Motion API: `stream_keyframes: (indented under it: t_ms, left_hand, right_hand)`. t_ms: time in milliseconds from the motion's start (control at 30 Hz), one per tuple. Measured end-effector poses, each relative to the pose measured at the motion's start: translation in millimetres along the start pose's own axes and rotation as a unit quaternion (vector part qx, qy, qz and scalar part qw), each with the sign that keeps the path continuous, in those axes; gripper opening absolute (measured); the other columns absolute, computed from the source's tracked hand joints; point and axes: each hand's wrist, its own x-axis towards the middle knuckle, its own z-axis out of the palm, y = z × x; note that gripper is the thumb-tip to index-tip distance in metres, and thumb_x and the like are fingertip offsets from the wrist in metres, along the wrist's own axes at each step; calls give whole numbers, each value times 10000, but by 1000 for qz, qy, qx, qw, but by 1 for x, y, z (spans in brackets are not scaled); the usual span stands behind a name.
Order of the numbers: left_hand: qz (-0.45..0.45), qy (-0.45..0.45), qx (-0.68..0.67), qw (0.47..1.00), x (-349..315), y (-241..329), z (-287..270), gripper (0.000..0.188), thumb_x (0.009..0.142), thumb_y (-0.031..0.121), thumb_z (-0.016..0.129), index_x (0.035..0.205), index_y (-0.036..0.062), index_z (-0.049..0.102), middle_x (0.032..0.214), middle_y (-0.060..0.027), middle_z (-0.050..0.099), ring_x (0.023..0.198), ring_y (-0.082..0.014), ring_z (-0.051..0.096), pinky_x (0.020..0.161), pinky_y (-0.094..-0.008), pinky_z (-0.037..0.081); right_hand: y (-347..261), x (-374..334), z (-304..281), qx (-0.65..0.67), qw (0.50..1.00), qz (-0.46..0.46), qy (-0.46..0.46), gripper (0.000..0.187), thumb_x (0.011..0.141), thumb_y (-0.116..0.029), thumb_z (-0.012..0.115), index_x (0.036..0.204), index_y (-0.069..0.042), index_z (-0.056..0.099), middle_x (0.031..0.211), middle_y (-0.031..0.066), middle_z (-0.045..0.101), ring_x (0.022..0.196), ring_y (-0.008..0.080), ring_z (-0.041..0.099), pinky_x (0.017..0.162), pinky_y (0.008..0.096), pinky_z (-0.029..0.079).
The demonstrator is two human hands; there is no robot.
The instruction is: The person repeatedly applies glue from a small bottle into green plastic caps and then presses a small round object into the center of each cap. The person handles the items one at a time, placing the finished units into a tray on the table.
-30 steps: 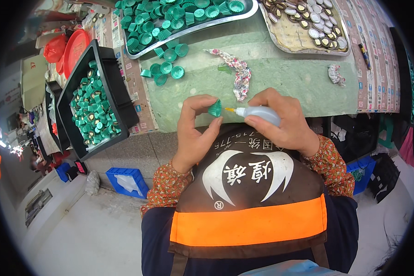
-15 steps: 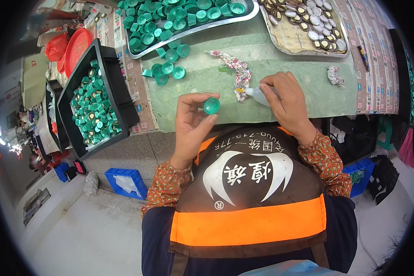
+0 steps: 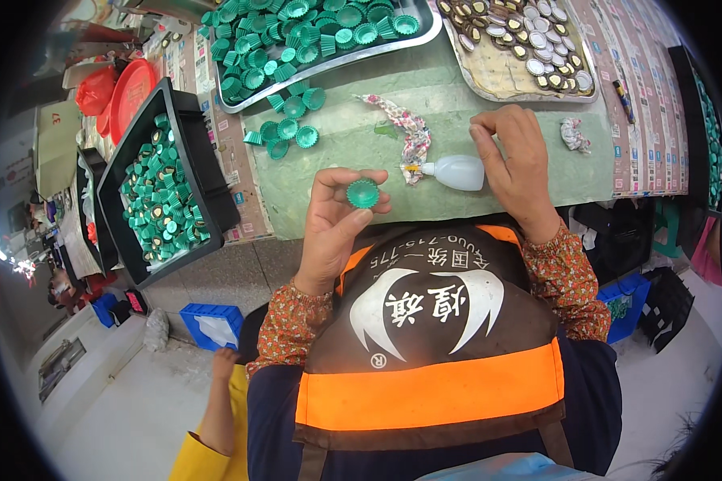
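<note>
Between the thumb and fingers of my left hand (image 3: 334,210) is a green fluted cap (image 3: 363,193), its hollow side facing up. My right hand (image 3: 515,164) is off the squeeze bottle (image 3: 460,172), fingers apart and curved just to the right of it. The pale translucent bottle lies on its side on the green mat (image 3: 537,188), its yellow-tipped nozzle resting on a twisted floral cloth (image 3: 413,132). Several loose green caps (image 3: 287,129) lie on the mat beyond my left hand.
A metal tray (image 3: 429,36) heaped with green caps stands at the far left; another tray (image 3: 489,90) holds dark and white discs. At left is a black crate (image 3: 226,210) of filled caps. A crumpled cloth (image 3: 574,135) and a pen (image 3: 623,101) lie right. Another person's arm (image 3: 219,405) shows lower left.
My right hand has let go of the squeeze bottle, which now lies on the mat. The left hand still holds the cap, slightly lower. Another person's yellow-sleeved arm has come in lower left.
</note>
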Motion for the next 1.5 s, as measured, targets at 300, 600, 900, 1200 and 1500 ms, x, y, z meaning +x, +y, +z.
stream_keyframes:
  t_ms: [300, 600, 900, 1200, 1500]
  left_hand:
    - [8, 6, -22, 1000, -2, 2, 2, 471, 926, 104, 680, 1334, 96, 446, 1343, -183, 597, 1088, -244, 654, 996, -429, 519]
    - [-3, 7, 13, 1000, 1, 5, 8, 489, 936, 169, 690, 1347, 73, 444, 1318, -177, 612, 1087, -215, 650, 997, -404, 516]
    - [-41, 23, -1, 999, -3, 6, 6, 521, 949, 219, 677, 1393, 67, 451, 1290, -166, 622, 1103, -205, 645, 1017, -388, 508]
    - [-81, 0, -4, 997, 2, 3, 8, 541, 965, 261, 648, 1413, 37, 443, 1255, -140, 635, 1184, -210, 620, 1032, -385, 499]
    - [-93, -17, 1, 996, 8, 3, 10, 541, 970, 259, 638, 1419, 25, 448, 1243, -119, 637, 1178, -198, 619, 1032, -378, 495]
  right_hand:
    - [61, 43, -41, -143, 987, 16, 76, 95, 868, -18, 667, 955, -54, 677, 896, 104, 631, 881, 307, 593, 783, 421, 464]
    - [99, 73, -25, -295, 955, 15, 25, 169, 858, -192, 708, 981, -76, 718, 917, 97, 626, 946, 312, 594, 819, 452, 502]
    - [77, 66, -44, -179, 976, -118, 28, 146, 860, -39, 696, 1006, -46, 689, 907, 111, 646, 841, 302, 624, 754, 413, 519]
    - [65, -13, -60, -178, 943, -247, -136, 288, 811, -64, 690, 1098, -68, 660, 961, 70, 657, 868, 268, 646, 720, 393, 535]
    - [50, -26, -57, -122, 989, -25, -81, 314, 817, -58, 723, 1118, -47, 635, 995, 120, 616, 915, 335, 598, 795, 431, 486]
